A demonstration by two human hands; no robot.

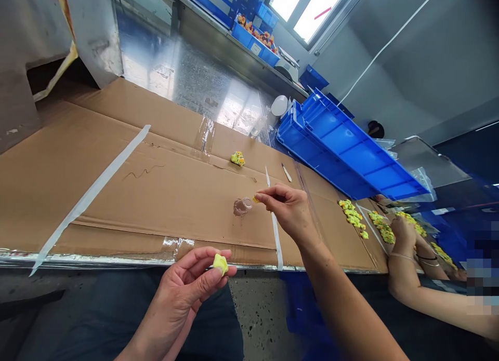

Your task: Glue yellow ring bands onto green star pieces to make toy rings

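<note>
Between the thumb and fingers of my left hand (193,280) is a small pale-yellow piece (220,264), held over the table's front edge. My right hand (286,208) pinches a tiny orange-yellow piece (255,198), mostly covered by the fingertips. Just left of those fingertips, a small clear round cup (242,205) stands on the cardboard with a brownish wet patch around it. Farther back lies a little cluster of yellow and orange pieces (237,158). Their exact kind is too small to make out.
Cardboard (156,195) covers the table, with white tape strips (93,195) across it. A pale-handled thin tool (287,173) lies behind my right hand. Blue crates (351,148) stand at the back right. Rows of yellow pieces (353,214) lie near a co-worker's hands (403,234).
</note>
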